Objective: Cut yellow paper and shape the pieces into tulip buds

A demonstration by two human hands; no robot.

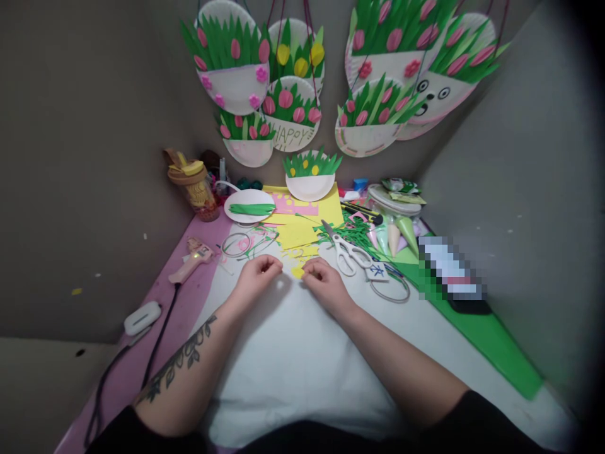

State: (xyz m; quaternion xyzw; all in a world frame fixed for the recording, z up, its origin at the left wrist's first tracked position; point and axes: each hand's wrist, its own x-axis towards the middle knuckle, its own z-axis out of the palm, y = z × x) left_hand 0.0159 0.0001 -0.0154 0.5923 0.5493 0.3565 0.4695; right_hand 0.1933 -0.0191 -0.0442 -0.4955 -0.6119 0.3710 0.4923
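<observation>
Over the white cloth, my right hand (pixel 326 287) pinches a small yellow paper cutout (pixel 297 272) between thumb and fingers. My left hand (pixel 259 276) is a short way to the left, its thumb and fingertips pressed together. Whether anything is in that pinch is too small to tell. Just beyond both hands lie thin yellow paper scraps (pixel 302 253) and a yellow paper sheet (pixel 297 235). White-handled scissors (pixel 347 252) rest beyond my right hand with the blades pointing away. A grey ring (pixel 235 244) lies among trimmings beyond my left hand.
On the left are a pink glue gun (pixel 191 263), a white case (pixel 142 318) and a lidded cup (pixel 193 189). A paper plate (pixel 249 217) holds green strips. At right are a phone (pixel 451 271), piping bags (pixel 393 236) and green sheet (pixel 501 347). Paper-plate flower baskets (pixel 309 187) line the wall.
</observation>
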